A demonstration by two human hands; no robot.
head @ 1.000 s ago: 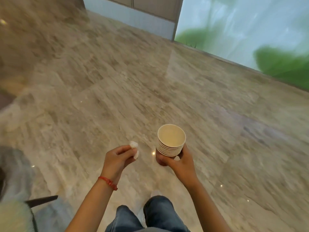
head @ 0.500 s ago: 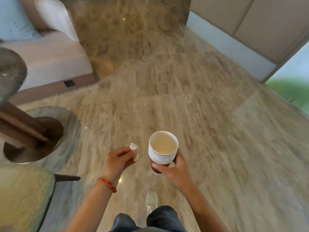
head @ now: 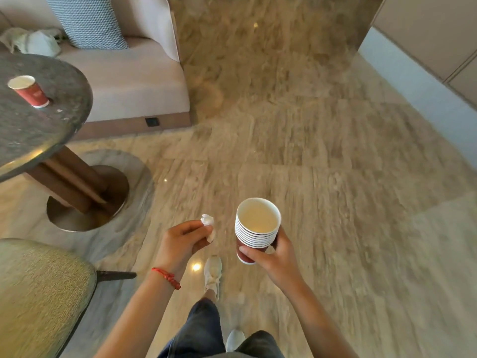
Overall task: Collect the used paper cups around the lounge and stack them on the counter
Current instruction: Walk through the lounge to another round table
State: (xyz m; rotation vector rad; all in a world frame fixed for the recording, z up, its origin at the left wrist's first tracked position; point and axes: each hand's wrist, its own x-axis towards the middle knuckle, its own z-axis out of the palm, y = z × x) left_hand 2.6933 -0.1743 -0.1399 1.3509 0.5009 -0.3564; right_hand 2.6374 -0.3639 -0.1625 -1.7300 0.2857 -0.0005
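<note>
My right hand [head: 273, 257] grips a nested stack of red paper cups [head: 256, 228] with white rims, held upright at waist height over the floor. A crumpled white tissue [head: 208, 224] is pinched in my left hand [head: 182, 241], just left of the stack. One more red paper cup [head: 29, 91] stands upright on the round dark stone table [head: 38, 130] at the far left, well away from both hands.
A beige sofa [head: 129, 81] with a patterned cushion [head: 86, 20] stands behind the table. A green-yellow upholstered chair [head: 38, 293] is at the lower left. Polished marble floor [head: 335, 189] stretches ahead and right; a wall with panels [head: 426, 47] runs along the right.
The view has swung left across the floor, bringing the table, the cup on it and the sofa into sight. Both hands keep their hold in the same pose.
</note>
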